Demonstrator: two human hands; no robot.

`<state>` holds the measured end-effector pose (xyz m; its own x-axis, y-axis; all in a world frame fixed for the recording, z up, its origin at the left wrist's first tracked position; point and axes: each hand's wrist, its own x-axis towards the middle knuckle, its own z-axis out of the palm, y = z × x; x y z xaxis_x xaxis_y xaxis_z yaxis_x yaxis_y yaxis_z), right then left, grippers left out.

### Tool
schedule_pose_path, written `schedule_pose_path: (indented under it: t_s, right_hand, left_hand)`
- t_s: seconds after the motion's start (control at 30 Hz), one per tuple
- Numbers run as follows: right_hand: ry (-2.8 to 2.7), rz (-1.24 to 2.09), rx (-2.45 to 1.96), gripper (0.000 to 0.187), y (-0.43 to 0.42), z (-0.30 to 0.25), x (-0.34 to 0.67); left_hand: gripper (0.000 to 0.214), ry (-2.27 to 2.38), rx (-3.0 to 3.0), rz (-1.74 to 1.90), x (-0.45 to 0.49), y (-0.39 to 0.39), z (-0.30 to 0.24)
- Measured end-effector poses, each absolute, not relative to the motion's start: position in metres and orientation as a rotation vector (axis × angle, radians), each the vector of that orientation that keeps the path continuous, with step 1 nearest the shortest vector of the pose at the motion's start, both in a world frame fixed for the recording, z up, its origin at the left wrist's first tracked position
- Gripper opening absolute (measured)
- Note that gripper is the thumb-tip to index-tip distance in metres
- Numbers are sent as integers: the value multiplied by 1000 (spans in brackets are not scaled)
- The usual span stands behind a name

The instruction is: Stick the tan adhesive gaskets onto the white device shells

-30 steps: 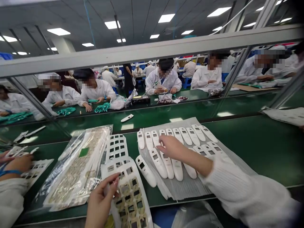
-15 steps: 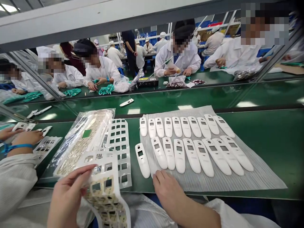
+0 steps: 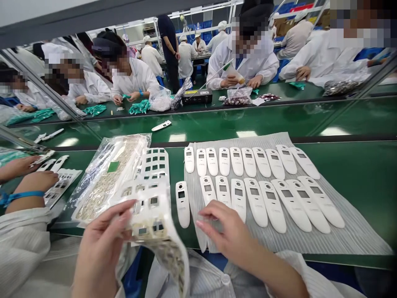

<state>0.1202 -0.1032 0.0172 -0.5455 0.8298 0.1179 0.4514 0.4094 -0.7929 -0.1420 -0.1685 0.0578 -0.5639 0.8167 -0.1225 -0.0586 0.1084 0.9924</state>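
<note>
Head view: a punched sheet [image 3: 151, 211] is clenched by the left hand [image 3: 99, 248]; the right hand [image 3: 231, 234] is held open, just beside a white casing [image 3: 238, 203] on the mat [image 3: 366, 236].

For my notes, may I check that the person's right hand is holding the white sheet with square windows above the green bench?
No: the head view shows the left hand, not the right, holding the white sheet with square windows above the green bench.
</note>
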Motion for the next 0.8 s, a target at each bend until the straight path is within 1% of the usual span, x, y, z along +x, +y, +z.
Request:
schedule_pose_path:
  t_s: [0.07,0.13,0.33,0.43,0.57,0.67,0.8]
  right_hand:
    - [-1951,1120,-979,28,-100,27,128]
    - [-1754,1175,-885,39,-99,34,133]
    - [-1617,1031,-875,49,-100,43,142]
    - [-1543,1015,-891,51,-98,41,144]
    - [-1516,995,-897,39,-94,36,150]
    - [-1484,1043,-929,31,-93,33,157]
    - [-1334,1175,-1048,21,-91,34,163]
  left_hand:
    - [41,1628,843,1494,-123,-160,60]
    - [42,1606,962,1435,-103,-151,62]
    - [33,1668,1434,1338,-70,-143,60]
    - [43,1645,1569,1275,-61,-149,53]
    - [61,1576,1358,1330,-42,-155,54]
    - [66,1538,1190,1333,-31,-154,59]
    - [63,1426,1493,1251,-38,-149,52]
